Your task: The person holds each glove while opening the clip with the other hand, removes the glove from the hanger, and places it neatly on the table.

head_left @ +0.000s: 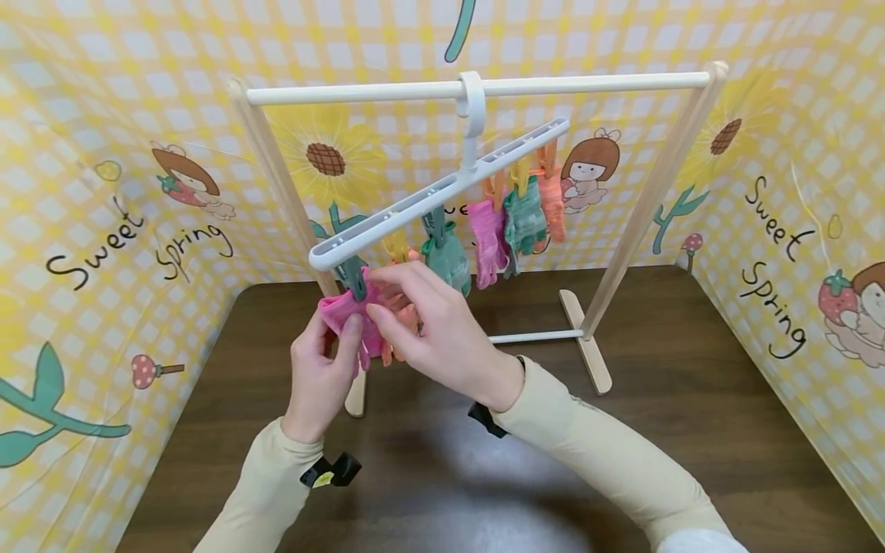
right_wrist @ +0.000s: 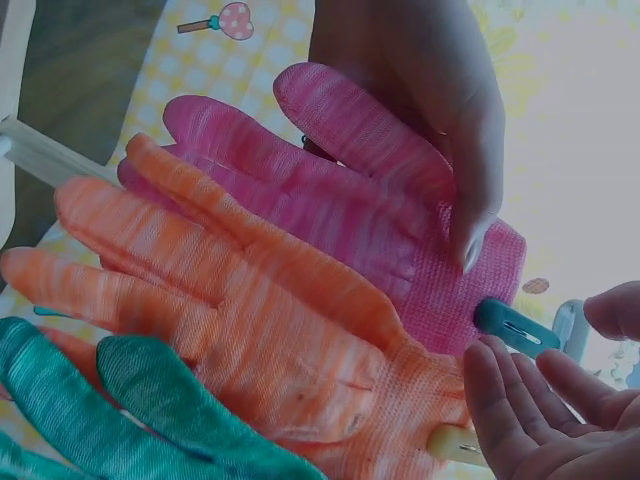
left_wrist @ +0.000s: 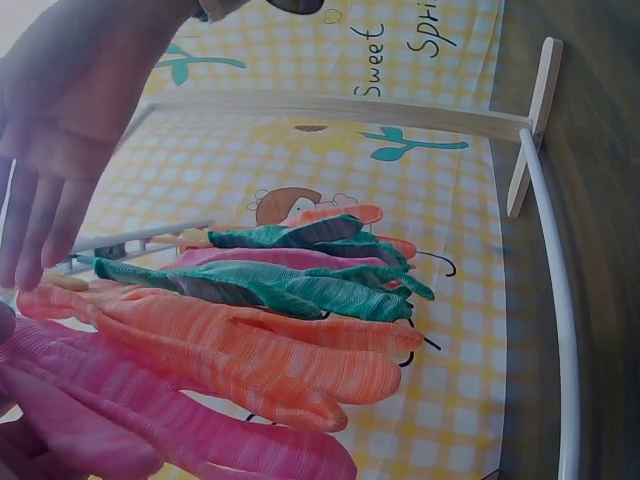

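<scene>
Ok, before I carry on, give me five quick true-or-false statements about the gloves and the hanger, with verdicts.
1. The left grip pinches the nearest pink glove. True.
2. That glove hangs from a yellow clip. False: the clip on its cuff is dark green.
3. The hanger hooks over the top rail. True.
4. The glove next along from the nearest pink one is green. False: it is an orange glove.
5. A second pink glove hangs between one green glove and another. True.
</scene>
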A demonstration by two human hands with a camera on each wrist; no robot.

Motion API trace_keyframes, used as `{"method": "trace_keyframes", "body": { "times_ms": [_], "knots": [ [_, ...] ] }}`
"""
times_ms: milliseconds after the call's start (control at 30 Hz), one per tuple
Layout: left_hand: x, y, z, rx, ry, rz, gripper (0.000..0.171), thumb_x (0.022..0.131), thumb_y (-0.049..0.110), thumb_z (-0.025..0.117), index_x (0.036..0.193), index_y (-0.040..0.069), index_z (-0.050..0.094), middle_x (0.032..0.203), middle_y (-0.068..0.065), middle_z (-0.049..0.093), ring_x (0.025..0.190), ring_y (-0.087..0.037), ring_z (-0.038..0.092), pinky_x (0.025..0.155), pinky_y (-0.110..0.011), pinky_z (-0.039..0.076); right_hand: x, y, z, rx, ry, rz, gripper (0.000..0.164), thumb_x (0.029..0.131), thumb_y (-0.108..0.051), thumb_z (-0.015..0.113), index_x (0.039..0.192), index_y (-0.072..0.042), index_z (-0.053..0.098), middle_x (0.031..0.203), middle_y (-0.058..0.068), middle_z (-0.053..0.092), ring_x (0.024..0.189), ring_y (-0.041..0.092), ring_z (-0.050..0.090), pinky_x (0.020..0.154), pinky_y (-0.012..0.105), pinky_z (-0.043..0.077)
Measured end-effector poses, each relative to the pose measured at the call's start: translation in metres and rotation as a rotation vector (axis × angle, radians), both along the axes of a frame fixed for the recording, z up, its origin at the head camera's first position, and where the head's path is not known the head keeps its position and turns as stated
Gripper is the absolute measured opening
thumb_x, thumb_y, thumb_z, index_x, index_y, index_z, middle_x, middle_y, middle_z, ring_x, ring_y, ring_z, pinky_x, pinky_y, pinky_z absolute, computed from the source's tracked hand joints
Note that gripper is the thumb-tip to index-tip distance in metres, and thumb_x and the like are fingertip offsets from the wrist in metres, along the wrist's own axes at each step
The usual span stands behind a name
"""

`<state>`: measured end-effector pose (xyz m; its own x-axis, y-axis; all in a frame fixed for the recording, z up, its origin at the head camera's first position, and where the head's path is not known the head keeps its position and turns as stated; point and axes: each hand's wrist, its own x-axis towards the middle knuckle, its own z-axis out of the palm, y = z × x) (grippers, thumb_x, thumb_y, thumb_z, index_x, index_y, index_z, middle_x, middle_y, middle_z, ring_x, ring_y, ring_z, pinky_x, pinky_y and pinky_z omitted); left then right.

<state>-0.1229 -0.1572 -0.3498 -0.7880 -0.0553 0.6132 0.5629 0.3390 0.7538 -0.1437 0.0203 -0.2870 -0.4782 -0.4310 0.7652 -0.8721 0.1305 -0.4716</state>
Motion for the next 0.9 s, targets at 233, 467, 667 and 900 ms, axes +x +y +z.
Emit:
{"method": "trace_keyframes", "body": {
  "times_ms": [233,467,667,900],
  "knots": [
    [-0.004,-0.005,-0.009,0.018,-0.007,-0.014,0.020,0.094,0.010,0.054,0.113,0.009,0.058,0.069,-0.012,0.053,0.050,-0.017,0.048,0.043,-0.024,0.040,-0.008,-0.006,-0.001,0.049,-0.022,-0.040,0.035,0.087,-0.010,0.065,0.119,0.000,0.052,0.107,0.008,0.058,0.092,0.009,0.058,0.079,0.023,0.051],
    [-0.003,-0.007,-0.007,0.018,-0.022,-0.009,0.023,0.095,0.008,0.052,0.117,0.005,0.058,0.086,-0.008,0.060,0.064,-0.018,0.053,0.050,-0.022,0.043,-0.012,-0.009,-0.001,0.102,-0.040,-0.082,0.036,0.089,-0.017,0.064,0.119,-0.002,0.052,0.110,0.008,0.056,0.091,0.012,0.057,0.079,0.022,0.050],
    [0.008,-0.003,0.008,0.046,-0.064,-0.058,0.018,0.095,0.003,0.049,0.111,-0.002,0.055,0.068,-0.017,0.052,0.049,-0.020,0.049,0.043,-0.024,0.041,-0.016,-0.011,0.000,0.145,-0.044,-0.128,0.036,0.090,-0.021,0.062,0.120,-0.004,0.053,0.103,0.005,0.055,0.084,0.015,0.051,0.072,0.019,0.046],
    [0.011,-0.005,0.011,0.090,-0.116,-0.067,0.015,0.096,0.007,0.049,0.108,-0.001,0.056,0.063,-0.015,0.049,0.044,-0.021,0.045,0.040,-0.025,0.037,-0.021,-0.015,0.002,0.149,-0.175,-0.082,0.039,0.093,-0.024,0.058,0.126,-0.004,0.052,0.116,0.007,0.059,0.095,0.013,0.056,0.083,0.024,0.048]
  ]
}}
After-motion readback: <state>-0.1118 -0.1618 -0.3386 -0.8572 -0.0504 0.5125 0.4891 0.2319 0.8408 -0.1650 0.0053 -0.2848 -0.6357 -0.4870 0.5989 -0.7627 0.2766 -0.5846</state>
